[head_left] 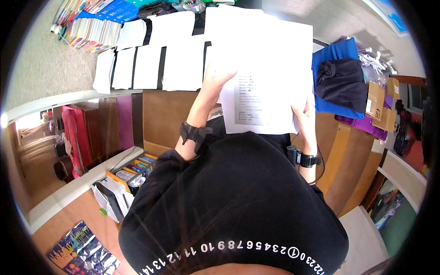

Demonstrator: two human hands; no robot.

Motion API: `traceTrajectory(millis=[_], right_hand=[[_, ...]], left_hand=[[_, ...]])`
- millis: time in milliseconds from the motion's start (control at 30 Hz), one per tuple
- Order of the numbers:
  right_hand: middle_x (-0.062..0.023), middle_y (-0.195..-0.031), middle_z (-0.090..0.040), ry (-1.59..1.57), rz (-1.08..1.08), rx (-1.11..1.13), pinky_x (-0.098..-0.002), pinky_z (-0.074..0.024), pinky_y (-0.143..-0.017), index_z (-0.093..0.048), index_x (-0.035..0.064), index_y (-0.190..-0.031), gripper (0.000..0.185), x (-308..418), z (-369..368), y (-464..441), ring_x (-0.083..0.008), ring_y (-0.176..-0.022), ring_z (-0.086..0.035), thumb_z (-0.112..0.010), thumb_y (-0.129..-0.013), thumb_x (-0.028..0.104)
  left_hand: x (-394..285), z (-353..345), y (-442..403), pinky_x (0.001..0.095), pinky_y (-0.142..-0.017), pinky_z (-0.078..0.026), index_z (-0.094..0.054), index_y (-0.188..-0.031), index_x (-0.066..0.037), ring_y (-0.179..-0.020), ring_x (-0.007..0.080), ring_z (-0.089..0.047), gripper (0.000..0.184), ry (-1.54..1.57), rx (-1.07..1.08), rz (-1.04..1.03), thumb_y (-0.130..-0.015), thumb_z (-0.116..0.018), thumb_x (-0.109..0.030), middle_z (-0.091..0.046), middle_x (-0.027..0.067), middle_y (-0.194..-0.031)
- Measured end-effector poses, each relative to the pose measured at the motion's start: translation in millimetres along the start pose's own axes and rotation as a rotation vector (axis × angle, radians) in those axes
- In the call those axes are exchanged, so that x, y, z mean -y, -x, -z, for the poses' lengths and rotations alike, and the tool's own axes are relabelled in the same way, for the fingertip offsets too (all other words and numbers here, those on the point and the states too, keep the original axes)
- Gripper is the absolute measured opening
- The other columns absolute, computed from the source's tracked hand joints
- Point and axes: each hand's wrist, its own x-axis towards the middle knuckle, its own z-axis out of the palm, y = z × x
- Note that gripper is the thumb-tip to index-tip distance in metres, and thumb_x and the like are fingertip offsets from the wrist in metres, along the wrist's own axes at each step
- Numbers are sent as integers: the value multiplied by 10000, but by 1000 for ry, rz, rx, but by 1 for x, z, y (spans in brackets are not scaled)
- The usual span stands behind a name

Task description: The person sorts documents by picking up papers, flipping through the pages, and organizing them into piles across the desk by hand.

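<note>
White paper sheets (270, 55) are held up in front of the black sweatshirt, between both hands; the lower part of the front sheet shows printed lines. My left hand (219, 79) is closed on the left edge of the sheets, its thumb over the front. At their lower right edge, my right hand (304, 114) grips the paper, with the thumb on the front and the other fingers mostly hidden behind. Just left of the sheets, several white paper stacks (183, 64) lie in rows on a dark surface.
Books (94, 34) and blue folders (110, 13) stand at the upper left. Dark folded cloth (341, 81) lies on a blue one (321, 64) at the right, beside cardboard boxes (376, 101). A bin of files (137, 172) is at the lower left.
</note>
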Motion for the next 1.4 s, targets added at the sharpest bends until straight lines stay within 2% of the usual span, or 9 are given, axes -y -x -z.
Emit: traceTrajectory(millis=[300,400,700,900,1000,1100,1200,1300,1400], right_hand=[[-128,-1326,-425,86,16,11,-319,-297,-1027,-313,-12,-1366,594,1,-5,-1,-202,-1220,-397,-545,-820,9],[-163,-1267,-468,61,38,-15,-329,-308,-1019,-334,-47,-1329,583,-2,-7,-2,-223,-1176,-436,-515,-776,-13],[-175,-1234,-495,257,131,-69,-335,-328,-1004,-374,-54,-1300,553,-3,-10,1,-232,-1151,-458,-508,-765,-13],[-176,-1226,-496,277,113,-56,-335,-328,-1000,-384,-60,-1291,552,-4,-10,3,-234,-1139,-463,-505,-754,-17],[-169,-1230,-493,239,96,-45,-337,-324,-1003,-382,-56,-1294,556,-9,-9,3,-235,-1138,-462,-504,-753,-17],[-169,-1246,-485,188,85,-33,-338,-320,-1007,-375,-53,-1301,562,-11,-9,2,-236,-1155,-454,-508,-757,-18],[-172,-1257,-479,155,63,-18,-337,-319,-1010,-365,-51,-1311,569,-14,-7,3,-232,-1172,-445,-513,-762,-18],[-172,-1264,-475,164,40,-17,-335,-320,-1009,-361,-49,-1316,572,-12,-8,3,-230,-1180,-441,-517,-766,-18],[-169,-1260,-478,145,21,-4,-335,-323,-1007,-360,-49,-1316,573,-9,-10,3,-227,-1173,-445,-518,-765,-19]], left_hand=[[5,8,5,343,-1030,-306,-130,-1410,20,-1238,253,-368,866,-139,-93,-118,-716,-644,-58,-355,179,-1335],[4,9,2,352,-1062,-269,-81,-1422,13,-1291,265,-303,919,-58,-85,-225,-688,-630,-45,-273,188,-1396],[-2,3,-2,357,-1108,-187,-56,-1433,-4,-1367,266,-177,920,-247,-123,-387,-674,-575,19,-148,175,-1477],[3,12,0,361,-1119,-155,-102,-1426,6,-1374,279,-164,864,-542,-70,-428,-689,-553,32,-184,185,-1469],[7,12,2,356,-1104,-201,-127,-1421,13,-1341,280,-250,840,-431,-135,-418,-702,-562,26,-229,192,-1447],[-1,2,11,350,-1064,-279,-151,-1416,16,-1288,268,-340,810,-8,-178,-250,-726,-573,7,-285,192,-1412],[-2,7,12,360,-978,-384,-227,-1370,36,-1157,254,-471,702,296,-152,-130,-755,-564,7,-438,207,-1262],[3,13,13,358,-921,-426,-291,-1325,20,-1122,247,-493,604,259,-119,-16,-796,-581,-21,-484,186,-1200],[3,11,13,327,-950,-384,-322,-1313,4,-1136,214,-466,595,192,-122,-48,-785,-592,-48,-480,132,-1213]])
